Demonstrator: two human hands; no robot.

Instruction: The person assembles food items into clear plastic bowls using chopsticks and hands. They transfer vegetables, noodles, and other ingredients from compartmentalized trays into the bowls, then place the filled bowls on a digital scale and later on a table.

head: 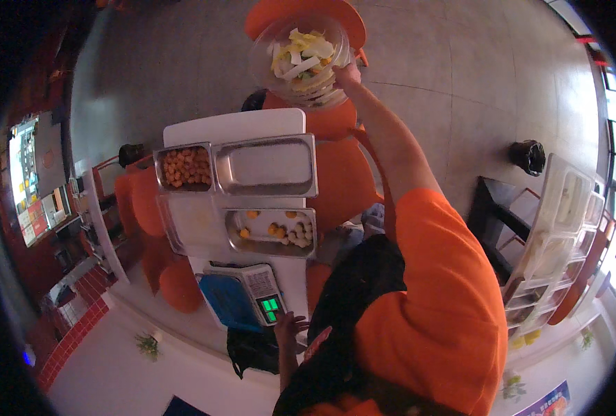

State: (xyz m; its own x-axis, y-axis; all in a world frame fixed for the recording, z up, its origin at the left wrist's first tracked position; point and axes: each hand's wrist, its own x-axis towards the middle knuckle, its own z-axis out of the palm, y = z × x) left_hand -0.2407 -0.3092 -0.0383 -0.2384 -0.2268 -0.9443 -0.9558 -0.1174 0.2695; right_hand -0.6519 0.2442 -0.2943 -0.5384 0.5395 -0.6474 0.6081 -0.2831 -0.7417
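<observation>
At the top, my right hand point(347, 75) grips the edge of stacked clear plastic bowls point(318, 96). Cut leafy vegetables point(302, 57), pale and yellow-green, fill the uppermost bowl, above orange chairs. My left hand point(290, 327), fingers apart, is beside the lit green display of a digital scale point(270, 307); contact with its keys cannot be told. A blue pan point(227, 300) forms the scale's top. Farther up the table stands a steel pan of orange and whitish balls point(271, 234). Another steel pan point(266, 166) shows a bare bottom, alongside a smaller pan of orange-brown balls point(187, 167).
A clear plastic container point(192, 224) sits on the white table point(235, 125) among the pans. Below the scale lies a black plastic bag point(253, 349). Orange chairs point(339, 177) line both sides. Lidded clear containers point(552, 249) occupy another table at right, near a black-lined bin point(527, 157).
</observation>
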